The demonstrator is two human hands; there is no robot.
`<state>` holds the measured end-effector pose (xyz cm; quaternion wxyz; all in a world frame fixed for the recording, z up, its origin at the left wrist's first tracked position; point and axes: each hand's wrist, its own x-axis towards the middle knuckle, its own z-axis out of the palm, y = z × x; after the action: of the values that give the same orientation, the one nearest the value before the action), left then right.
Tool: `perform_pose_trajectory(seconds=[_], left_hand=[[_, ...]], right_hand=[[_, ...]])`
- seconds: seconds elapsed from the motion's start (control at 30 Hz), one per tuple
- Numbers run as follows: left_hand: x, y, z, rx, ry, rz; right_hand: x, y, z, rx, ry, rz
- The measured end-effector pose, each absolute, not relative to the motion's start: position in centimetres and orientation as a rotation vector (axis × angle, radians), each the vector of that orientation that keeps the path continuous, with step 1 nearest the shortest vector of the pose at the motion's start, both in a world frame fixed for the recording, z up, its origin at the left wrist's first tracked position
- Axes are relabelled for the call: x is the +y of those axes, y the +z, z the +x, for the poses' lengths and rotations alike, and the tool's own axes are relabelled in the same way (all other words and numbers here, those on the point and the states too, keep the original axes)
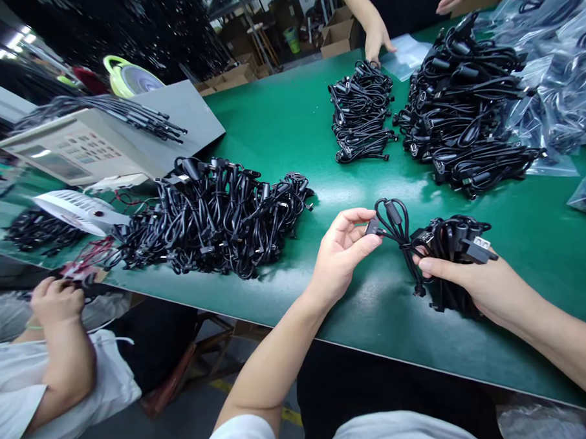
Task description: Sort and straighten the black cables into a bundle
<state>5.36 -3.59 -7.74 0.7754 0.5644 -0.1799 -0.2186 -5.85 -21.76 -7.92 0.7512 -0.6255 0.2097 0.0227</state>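
Green worktable (287, 128), cardboard boxes (337, 34) behind

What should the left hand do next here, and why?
Probably pull gently to the left, to draw that one cable clear. The left hand pinches a connector on a looped cable whose strands run into the bundle gripped by the right hand, above the green table. The loop looks caught there, so a slow pull seems safer than a tug.
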Motion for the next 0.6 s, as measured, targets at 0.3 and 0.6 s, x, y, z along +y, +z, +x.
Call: perform_pose_trajectory(seconds=[0.3,0.6], left_hand=[[-2.87,-8.05,5.68,-0.614,-0.383,1.384],[-3.61,-7.85,4.85,-1.01,0.026,1.734]], right_hand=[[-21.79,-7.84,-6.1,0.454,0.088,-1.315],[-21.13,-7.68,-6.02,0.308,0.156,-1.509]])
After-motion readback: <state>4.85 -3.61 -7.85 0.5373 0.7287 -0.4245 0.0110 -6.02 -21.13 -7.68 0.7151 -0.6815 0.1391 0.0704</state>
